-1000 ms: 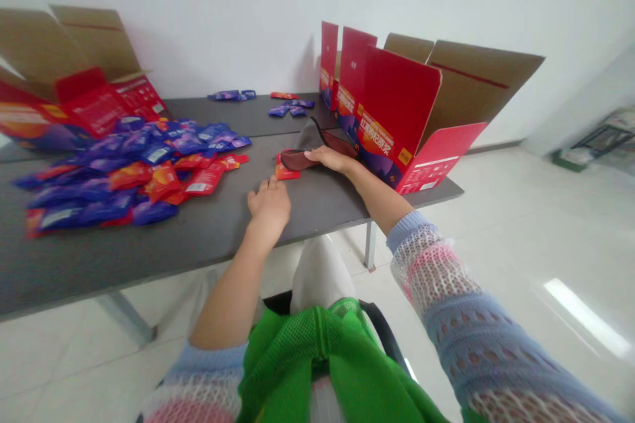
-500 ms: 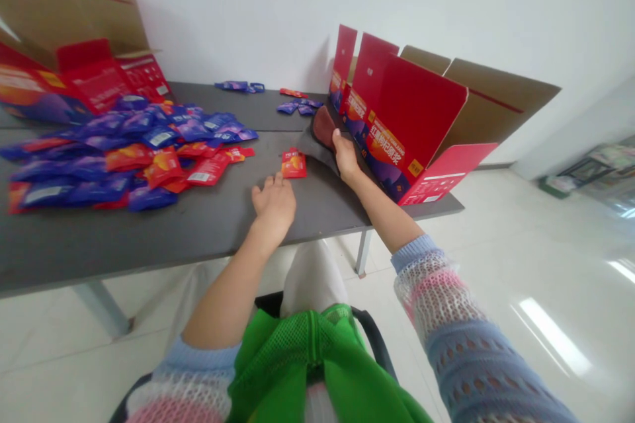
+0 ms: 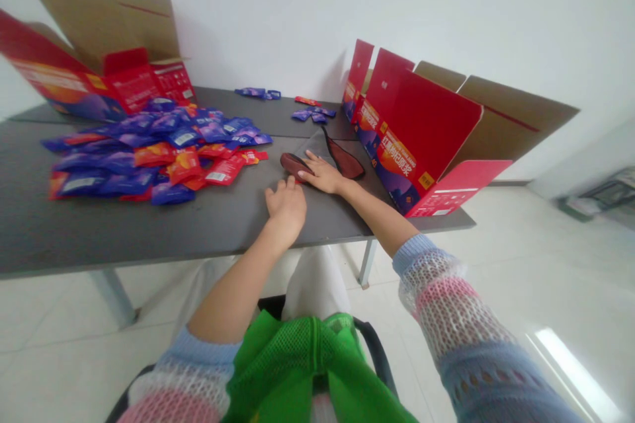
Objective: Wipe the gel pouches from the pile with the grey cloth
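Observation:
My right hand (image 3: 325,175) lies with fingers stretched out across a dark brown piece (image 3: 294,164) with a rounded end, pressing it toward the tabletop. A clear, film-like part and a brown mesh part with black edging (image 3: 348,162) spread out beside that hand; I cannot tell exactly what kind of thing this is. Just left of it, my left hand (image 3: 286,206) rests palm down, thumb apart, its fingertips close to the brown piece. A red sachet is almost wholly covered there. To the left lies a heap of blue and red sachets (image 3: 173,139).
Printed red cartons (image 3: 426,125) with raised flaps stand along the right of the dark table (image 3: 223,225). Another open carton (image 3: 124,79) stands at the left behind the heap. Small groups of sachets (image 3: 313,114) lie near the wall.
My right hand has moved left and down, laying the brown piece over the red sachet and opening out from its grip. My left hand has hardly moved. The view has shifted slightly left.

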`<state>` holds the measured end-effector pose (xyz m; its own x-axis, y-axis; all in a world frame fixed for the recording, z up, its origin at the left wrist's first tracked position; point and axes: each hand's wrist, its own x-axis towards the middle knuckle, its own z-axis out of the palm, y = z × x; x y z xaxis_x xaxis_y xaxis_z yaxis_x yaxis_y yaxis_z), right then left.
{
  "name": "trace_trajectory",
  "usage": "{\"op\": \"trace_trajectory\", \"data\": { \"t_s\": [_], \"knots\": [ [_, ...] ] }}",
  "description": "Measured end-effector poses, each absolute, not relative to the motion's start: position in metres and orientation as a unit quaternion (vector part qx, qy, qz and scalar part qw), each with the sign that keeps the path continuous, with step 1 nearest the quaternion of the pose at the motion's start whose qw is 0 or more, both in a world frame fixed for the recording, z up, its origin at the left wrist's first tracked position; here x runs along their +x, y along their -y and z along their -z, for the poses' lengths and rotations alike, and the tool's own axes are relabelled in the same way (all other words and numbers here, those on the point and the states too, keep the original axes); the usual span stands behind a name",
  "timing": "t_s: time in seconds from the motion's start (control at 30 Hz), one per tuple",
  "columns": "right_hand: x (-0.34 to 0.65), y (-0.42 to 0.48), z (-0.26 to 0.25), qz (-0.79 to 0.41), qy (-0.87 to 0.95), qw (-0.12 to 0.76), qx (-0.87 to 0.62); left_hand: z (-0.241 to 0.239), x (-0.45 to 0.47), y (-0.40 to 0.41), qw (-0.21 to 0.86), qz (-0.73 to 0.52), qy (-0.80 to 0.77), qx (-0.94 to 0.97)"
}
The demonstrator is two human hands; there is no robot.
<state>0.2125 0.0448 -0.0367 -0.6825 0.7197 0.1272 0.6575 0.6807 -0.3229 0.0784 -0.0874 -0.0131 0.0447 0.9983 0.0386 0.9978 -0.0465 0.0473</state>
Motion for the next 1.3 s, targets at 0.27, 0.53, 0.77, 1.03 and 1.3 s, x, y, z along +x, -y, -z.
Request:
{"op": "trace_trajectory", "data": {
  "t_s": [0.27,0.53,0.77,1.03,1.3],
  "knots": [
    [0.189,-0.085,0.033,-0.191,0.863,0.105,-0.456,0.009,0.076,0.088,-0.013,0.024,-0.679,0.733],
    [0.198,-0.086,0.021,-0.175,0.84,0.136,-0.496,-0.002,0.069,0.084,0.025,0.073,-0.666,0.742],
    [0.232,-0.024,0.027,-0.164,0.891,0.129,-0.404,0.004,0.072,0.089,0.011,0.029,-0.664,0.747],
    [0.224,-0.022,0.041,-0.119,0.912,0.12,-0.374,-0.002,0.065,0.082,0.039,0.037,-0.652,0.757],
    [0.201,-0.067,0.042,-0.182,0.874,0.118,-0.434,-0.008,0.061,0.076,0.051,0.083,-0.642,0.76]
  ]
}}
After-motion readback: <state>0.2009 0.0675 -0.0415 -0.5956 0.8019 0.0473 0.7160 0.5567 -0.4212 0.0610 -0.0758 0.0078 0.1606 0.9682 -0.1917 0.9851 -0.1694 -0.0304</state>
